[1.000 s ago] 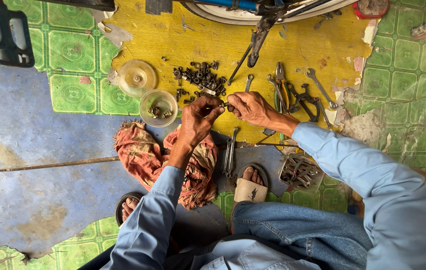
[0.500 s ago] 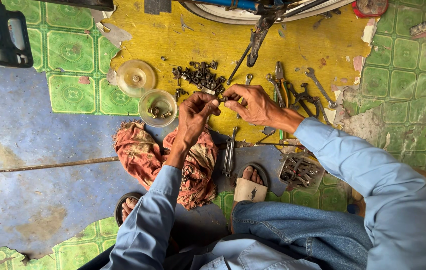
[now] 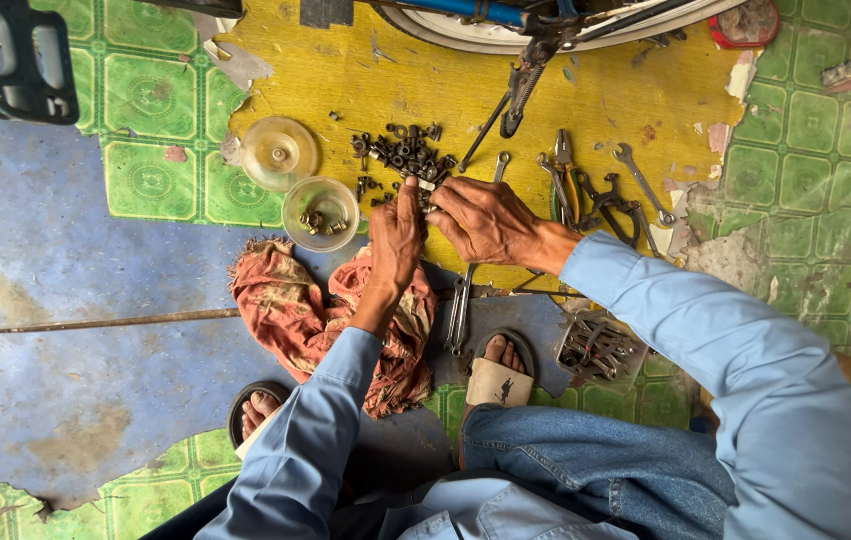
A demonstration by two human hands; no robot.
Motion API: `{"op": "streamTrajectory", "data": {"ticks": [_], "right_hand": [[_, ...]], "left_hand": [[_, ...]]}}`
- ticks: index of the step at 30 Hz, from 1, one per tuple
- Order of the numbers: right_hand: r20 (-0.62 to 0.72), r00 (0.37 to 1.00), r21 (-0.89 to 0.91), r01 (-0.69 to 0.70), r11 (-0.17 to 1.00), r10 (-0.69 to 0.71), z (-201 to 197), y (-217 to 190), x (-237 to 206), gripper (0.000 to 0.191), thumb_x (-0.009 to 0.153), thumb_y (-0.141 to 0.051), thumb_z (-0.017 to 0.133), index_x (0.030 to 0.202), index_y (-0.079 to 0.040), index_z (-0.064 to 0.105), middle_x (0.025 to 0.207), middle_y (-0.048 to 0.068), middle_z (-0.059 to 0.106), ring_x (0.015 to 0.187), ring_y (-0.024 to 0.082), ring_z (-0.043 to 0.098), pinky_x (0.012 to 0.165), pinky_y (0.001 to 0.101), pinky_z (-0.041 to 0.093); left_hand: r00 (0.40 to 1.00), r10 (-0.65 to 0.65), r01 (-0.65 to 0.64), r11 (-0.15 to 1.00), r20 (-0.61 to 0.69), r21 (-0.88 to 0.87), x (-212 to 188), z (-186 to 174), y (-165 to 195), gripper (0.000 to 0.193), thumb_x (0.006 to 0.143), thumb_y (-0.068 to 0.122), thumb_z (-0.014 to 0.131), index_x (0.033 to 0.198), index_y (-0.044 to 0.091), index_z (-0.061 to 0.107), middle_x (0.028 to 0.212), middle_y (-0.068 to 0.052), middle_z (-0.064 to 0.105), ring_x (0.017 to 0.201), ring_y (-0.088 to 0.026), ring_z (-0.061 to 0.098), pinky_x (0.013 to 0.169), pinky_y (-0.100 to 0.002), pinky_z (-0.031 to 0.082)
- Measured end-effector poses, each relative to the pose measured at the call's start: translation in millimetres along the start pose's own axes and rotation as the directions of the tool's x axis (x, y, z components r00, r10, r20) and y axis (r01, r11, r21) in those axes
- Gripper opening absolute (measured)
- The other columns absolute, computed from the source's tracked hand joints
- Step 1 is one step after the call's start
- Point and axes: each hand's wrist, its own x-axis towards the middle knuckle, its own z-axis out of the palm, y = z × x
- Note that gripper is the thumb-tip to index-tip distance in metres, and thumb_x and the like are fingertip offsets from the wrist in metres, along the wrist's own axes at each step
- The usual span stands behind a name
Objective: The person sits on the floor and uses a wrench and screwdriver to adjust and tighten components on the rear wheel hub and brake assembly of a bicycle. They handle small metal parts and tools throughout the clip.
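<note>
- Worn yellow floor patch [image 3: 635, 90] bore a heap of small dark metal nuts [image 3: 400, 152].
- Left hand [image 3: 395, 235] and right hand [image 3: 485, 218] met just below it, fingertips pinched together; any piece held stayed hidden.
- Heap lay directly beyond both, the left index finger nearer.

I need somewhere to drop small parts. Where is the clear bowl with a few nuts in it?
In the head view the clear bowl sits left of the left hand, just below the clear lid and above the reddish rag.
</note>
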Motion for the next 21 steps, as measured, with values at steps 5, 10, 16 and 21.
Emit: {"op": "streamTrajectory", "data": {"ticks": [5,10,16,21], "right_hand": [[0.363,0.798,0.461,-0.602,0.652,0.481,29,4,6,0.051,0.116,-0.041,0.036,0.079,-0.008,0.048,0.058,0.005,0.039,0.046,0.019,0.038,0.041,0.0361,0.035],[0.23,0.869,0.381,-0.494,0.781,0.437,16,-4,27,0.053,0.11,-0.05,0.033,0.081,-0.011,0.054,0.056,0.001,0.044,0.045,0.013,0.046,0.041,0.0348,0.04],[-0.102,0.993,0.373,-0.016,0.928,0.058,0,-22,27,0.059,0.124,-0.049,0.032,0.101,0.001,0.053,0.088,0.007,0.058,0.071,0.013,0.058,0.057,0.031,0.048],[0.463,0.646,0.643,-0.716,0.272,0.607,18,-21,34,0.06,0.116,-0.053,0.042,0.073,-0.011,0.048,0.055,-0.003,0.04,0.043,0.01,0.037,0.038,0.0304,0.029]], "left_hand": [[0.996,0.05,-0.049,0.999,-0.073,0.013,0,-4,3,0.07,0.108,0.052,0.041,0.059,0.003,0.051,0.049,-0.003,0.044,0.045,-0.014,0.037,0.045,-0.04,0.031],[0.991,0.04,-0.03,0.996,-0.125,0.079,0,-12,9,0.072,0.11,0.052,0.04,0.058,0.002,0.048,0.05,-0.007,0.038,0.047,-0.017,0.031,0.047,-0.042,0.027],[0.982,0.055,-0.049,0.998,-0.181,0.033,-2,-12,13,0.071,0.109,0.05,0.041,0.059,0.001,0.051,0.049,-0.007,0.041,0.047,-0.016,0.035,0.046,-0.042,0.031],[0.977,0.093,-0.081,0.994,-0.193,0.07,-6,-10,17,0.071,0.111,0.048,0.039,0.06,0.0,0.047,0.051,-0.008,0.037,0.049,-0.017,0.03,0.047,-0.044,0.026]]}}
